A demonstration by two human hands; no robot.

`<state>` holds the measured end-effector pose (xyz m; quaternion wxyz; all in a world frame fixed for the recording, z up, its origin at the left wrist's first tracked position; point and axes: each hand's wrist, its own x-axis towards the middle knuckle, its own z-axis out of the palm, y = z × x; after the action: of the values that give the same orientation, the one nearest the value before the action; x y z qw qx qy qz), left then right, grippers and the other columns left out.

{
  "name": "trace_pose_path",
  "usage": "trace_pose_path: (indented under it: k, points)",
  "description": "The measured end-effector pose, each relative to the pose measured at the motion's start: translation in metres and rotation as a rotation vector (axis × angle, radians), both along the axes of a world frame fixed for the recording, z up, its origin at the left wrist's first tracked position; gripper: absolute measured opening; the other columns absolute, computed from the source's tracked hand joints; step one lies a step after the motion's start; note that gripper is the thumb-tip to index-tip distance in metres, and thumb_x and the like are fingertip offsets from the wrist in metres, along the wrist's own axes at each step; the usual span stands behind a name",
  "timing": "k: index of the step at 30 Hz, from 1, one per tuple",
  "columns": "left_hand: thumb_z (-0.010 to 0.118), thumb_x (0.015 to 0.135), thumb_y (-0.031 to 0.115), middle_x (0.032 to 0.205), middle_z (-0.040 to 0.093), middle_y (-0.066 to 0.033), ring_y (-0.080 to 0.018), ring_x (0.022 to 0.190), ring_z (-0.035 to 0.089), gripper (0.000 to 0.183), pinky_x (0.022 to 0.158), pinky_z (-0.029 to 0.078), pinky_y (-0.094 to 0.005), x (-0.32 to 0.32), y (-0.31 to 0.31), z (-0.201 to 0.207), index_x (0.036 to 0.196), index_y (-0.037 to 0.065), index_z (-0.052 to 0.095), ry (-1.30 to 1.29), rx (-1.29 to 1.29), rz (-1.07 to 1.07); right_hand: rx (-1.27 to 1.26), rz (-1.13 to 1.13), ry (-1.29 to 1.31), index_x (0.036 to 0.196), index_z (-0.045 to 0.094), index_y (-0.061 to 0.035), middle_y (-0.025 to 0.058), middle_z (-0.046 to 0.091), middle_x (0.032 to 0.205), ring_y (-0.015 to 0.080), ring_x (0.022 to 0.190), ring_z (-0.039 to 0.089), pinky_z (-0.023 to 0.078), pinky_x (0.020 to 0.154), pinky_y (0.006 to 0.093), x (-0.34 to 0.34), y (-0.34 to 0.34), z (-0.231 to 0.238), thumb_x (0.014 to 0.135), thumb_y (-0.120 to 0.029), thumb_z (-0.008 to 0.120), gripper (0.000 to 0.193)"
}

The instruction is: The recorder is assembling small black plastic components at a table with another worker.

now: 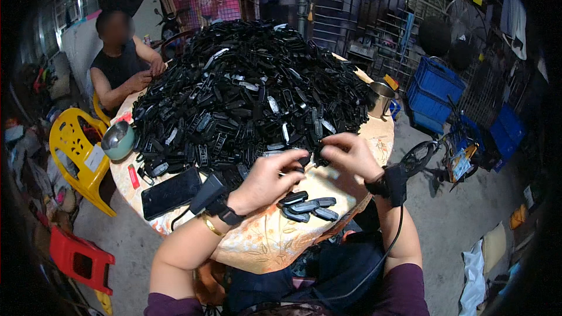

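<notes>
A great heap of small black and grey plastic pieces [234, 93], oblong and clip-like, covers most of the round table. At its near edge my left hand [266, 178] is closed, with a small dark plastic piece [300, 164] between thumb and fingers. Just to the right, my right hand [353, 155] has its fingers bent together against the heap's front edge; whatever they pinch is too small and dark to make out. Several grey-black oblong pieces [307, 206] lie in a small group on the patterned tablecloth [263, 240], below my hands.
A black phone [171, 193] and a green bowl [117, 140] are on the table's left side, a metal mug [380, 98] on its right. Another person [120, 61] sits at far left. Around stand a yellow chair [76, 146], a red stool [79, 260] and blue crates [433, 93].
</notes>
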<state>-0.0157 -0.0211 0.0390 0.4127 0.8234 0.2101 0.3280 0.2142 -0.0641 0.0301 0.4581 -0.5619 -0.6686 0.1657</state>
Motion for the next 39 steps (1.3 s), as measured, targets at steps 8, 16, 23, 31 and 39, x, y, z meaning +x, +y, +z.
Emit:
trace_pose_path:
  k: [8,16,23,31,39]
  points:
    - [0.062,0.082,0.017,0.085,0.064,-0.012,-0.0257,0.082,0.057,0.02,0.074,0.046,-0.0352,0.009,0.004,-0.026,0.095,0.003,0.066,0.009,0.297,-0.168,-0.325,-0.389,-0.362,0.097,0.063,0.001,0.015,0.066,0.083,0.0257,0.075,0.064,0.05,0.069,0.0332,0.035,-0.002,-0.013,0.069,-0.031,0.074,0.044]
    - [0.069,0.072,0.017,0.1,0.052,-0.0138,-0.0293,0.099,0.045,0.028,0.085,0.039,-0.0378,0.025,0.022,-0.033,0.096,0.003,0.066,0.235,0.726,0.225,-0.073,-0.229,-0.107,0.113,0.057,0.0011,0.0167,0.066,0.088,0.023,0.077,0.065,0.05,0.069,0.0304,0.011,-0.003,-0.008,0.084,-0.017,0.057,0.034]
    - [0.066,0.072,0.013,0.098,0.053,-0.0111,-0.028,0.099,0.045,0.021,0.082,0.037,-0.0358,0.027,0.021,-0.033,0.09,0.003,0.065,0.474,0.887,0.245,0.154,0.085,-0.21,0.122,0.048,0.002,0.0147,0.062,0.084,0.026,0.07,0.062,0.05,0.069,0.0308,-0.012,0.004,-0.025,0.091,-0.01,0.047,0.033]
    - [0.057,0.083,0.002,0.085,0.065,-0.0093,-0.0167,0.068,0.06,0.012,0.062,0.048,-0.0256,0.02,0.026,-0.031,0.092,-0.001,0.064,-0.138,-0.094,0.234,-0.072,0.167,0.443,0.123,0.045,0.0018,0.0071,0.061,0.093,0.0095,0.082,0.058,0.05,0.067,0.0228,-0.033,-0.01,-0.015,0.093,-0.007,0.045,0.031]
    - [0.052,0.09,0.003,0.09,0.063,-0.0066,-0.01,0.074,0.062,0.017,0.067,0.052,-0.0217,0.016,0.017,-0.021,0.105,-0.002,0.056,-0.258,-0.648,-0.052,0.297,0.05,0.188,0.104,0.061,0.0004,0.0088,0.059,0.093,0.0136,0.084,0.058,0.05,0.07,0.0231,-0.055,-0.016,-0.007,0.09,-0.005,0.051,0.018]
